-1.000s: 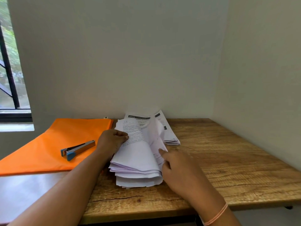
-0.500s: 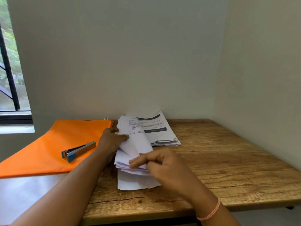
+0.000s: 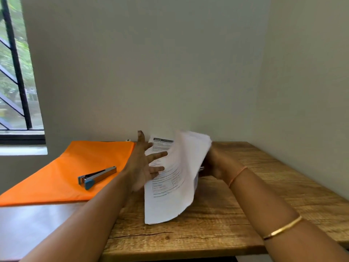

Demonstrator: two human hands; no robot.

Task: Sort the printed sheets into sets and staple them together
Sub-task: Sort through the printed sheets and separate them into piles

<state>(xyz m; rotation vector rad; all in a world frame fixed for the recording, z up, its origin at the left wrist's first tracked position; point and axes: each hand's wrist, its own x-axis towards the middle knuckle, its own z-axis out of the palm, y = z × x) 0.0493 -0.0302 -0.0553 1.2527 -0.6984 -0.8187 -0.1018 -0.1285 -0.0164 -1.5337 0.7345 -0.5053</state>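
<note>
Sheets: your printed sheets (image 3: 170,186) stand raised off the surface (image 3: 245,214), fanned for sorting.
Left hand (image 3: 143,167): fingers spread, holding nothing, steadying the printed face.
Right hand (image 3: 217,163): behind the sheets at 3 o'clock; you cannot tell its grip.
Stapler (image 3: 96,176): 9 o'clock of the sheets, within reach.

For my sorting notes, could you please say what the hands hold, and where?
The right hand holds the raised sheets at their right edge; the left hand rests open against them.

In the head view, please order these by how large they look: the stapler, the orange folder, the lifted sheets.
1. orange folder, clearly the largest
2. lifted sheets
3. stapler, the smallest, lying on the folder
</note>
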